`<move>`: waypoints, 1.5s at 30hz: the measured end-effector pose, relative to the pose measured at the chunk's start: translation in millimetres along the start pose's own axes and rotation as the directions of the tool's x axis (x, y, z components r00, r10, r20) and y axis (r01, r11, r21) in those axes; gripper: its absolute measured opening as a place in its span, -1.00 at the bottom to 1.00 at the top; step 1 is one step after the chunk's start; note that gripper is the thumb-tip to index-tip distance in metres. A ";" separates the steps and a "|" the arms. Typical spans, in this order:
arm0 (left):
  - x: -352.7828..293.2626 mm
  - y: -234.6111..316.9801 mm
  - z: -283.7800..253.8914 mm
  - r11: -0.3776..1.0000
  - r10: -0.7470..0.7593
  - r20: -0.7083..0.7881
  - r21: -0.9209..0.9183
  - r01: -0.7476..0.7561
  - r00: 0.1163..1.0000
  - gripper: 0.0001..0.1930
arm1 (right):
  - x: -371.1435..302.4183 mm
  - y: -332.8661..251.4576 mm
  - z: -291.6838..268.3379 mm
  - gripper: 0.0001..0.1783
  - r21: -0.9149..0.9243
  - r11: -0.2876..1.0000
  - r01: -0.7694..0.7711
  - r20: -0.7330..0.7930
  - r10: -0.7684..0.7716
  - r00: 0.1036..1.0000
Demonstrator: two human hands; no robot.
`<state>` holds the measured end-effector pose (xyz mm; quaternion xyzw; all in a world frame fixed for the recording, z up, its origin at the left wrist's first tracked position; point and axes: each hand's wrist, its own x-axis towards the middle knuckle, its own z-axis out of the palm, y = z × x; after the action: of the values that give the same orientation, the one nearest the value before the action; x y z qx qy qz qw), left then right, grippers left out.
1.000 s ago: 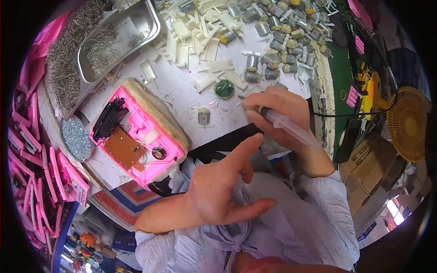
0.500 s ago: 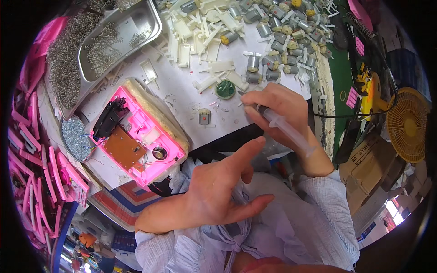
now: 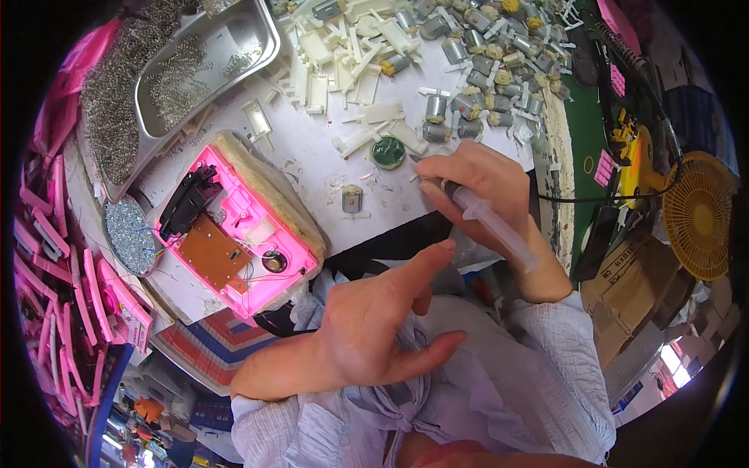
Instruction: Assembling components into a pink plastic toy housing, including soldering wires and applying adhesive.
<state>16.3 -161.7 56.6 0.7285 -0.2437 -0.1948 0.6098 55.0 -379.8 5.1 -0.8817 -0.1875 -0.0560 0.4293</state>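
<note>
Swung slightly lower, translucent syringe [image 3: 502, 232] clasped by right grip [image 3: 489, 178]; left grip [image 3: 365, 324] spread apart.

A slim syringe [image 3: 501, 228] of translucent, whitish plastic is held in the right hand [image 3: 477, 183], right of centre in the scene, with a dark band showing inside it close to the fingers and a wider flange partway along its length. It lies aslant, its far-left end hidden within the curled grip and its bare shaft running toward the near right, ending over the wrist. Whether anything is inside the covered part cannot be told.
</note>
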 end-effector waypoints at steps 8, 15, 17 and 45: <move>4.6 0.1 -0.5 0.999 0.027 0.001 0.018 -0.027 1.000 -0.16 | -6.0 -0.8 -6.3 -0.60 0.036 0.999 0.028 0.039 -0.029 0.999; 4.9 -5.4 0.1 0.992 0.118 -0.005 0.039 -0.118 0.993 -0.32 | -6.4 4.0 -2.7 -0.48 0.057 0.995 0.085 0.019 -0.086 0.996; 3.7 -6.7 0.5 0.990 0.134 -0.011 0.037 -0.134 0.991 -0.36 | -8.2 4.5 -3.4 -0.50 0.068 0.993 0.093 0.015 -0.094 0.995; 18.4 -2.4 4.0 0.997 0.009 0.022 -0.078 -0.008 1.000 -0.03 | -16.5 -9.2 4.5 -0.58 0.011 0.995 0.101 0.027 -0.102 0.994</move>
<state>29.1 -175.5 53.8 0.7011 -0.2459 -0.2098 0.6356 35.9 -375.8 4.8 -0.8697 -0.2382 -0.0649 0.4274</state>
